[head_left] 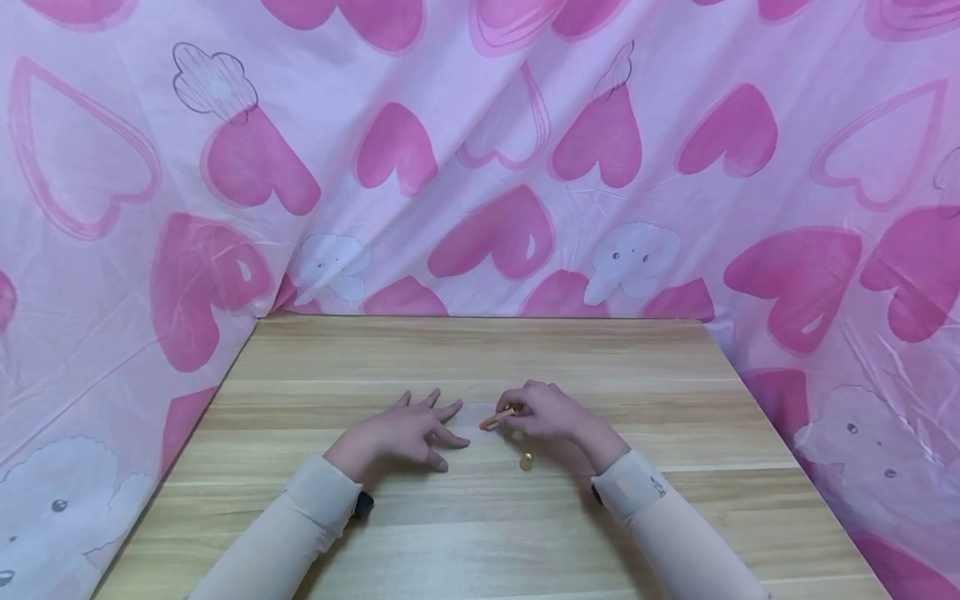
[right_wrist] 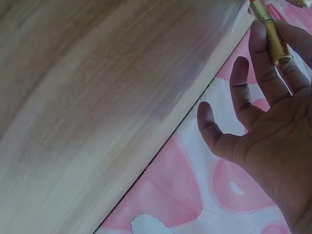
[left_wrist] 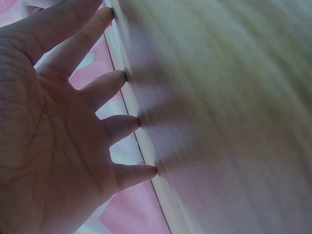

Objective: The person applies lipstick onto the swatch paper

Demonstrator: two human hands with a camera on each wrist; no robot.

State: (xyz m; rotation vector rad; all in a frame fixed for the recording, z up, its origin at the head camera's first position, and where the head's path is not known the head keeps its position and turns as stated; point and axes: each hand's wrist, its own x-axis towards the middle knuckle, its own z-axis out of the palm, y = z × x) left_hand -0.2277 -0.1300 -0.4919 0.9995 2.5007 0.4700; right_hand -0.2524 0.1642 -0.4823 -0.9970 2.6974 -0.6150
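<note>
A gold lipstick (head_left: pixel 501 417) with an orange-red tip is pinched between the thumb and fingers of my right hand (head_left: pixel 551 414). In the right wrist view the lipstick's gold tube (right_wrist: pixel 276 43) shows between the fingers, while the other fingers stay apart and curve loosely. Its tip is low over a faint pale patch (head_left: pixel 474 423) on the wooden table; whether it touches cannot be told. To the left, my left hand (head_left: pixel 401 432) has its fingers spread, and the fingertips (left_wrist: pixel 134 122) rest on the tabletop. A small gold cap (head_left: pixel 526 461) stands just below the right hand.
The wood-grain table (head_left: pixel 480 533) reaches back to a pink and white cloth (head_left: pixel 480 233) printed with hearts, which hangs behind it and along both sides. A dark wrist device (head_left: pixel 363 505) shows under the left cuff.
</note>
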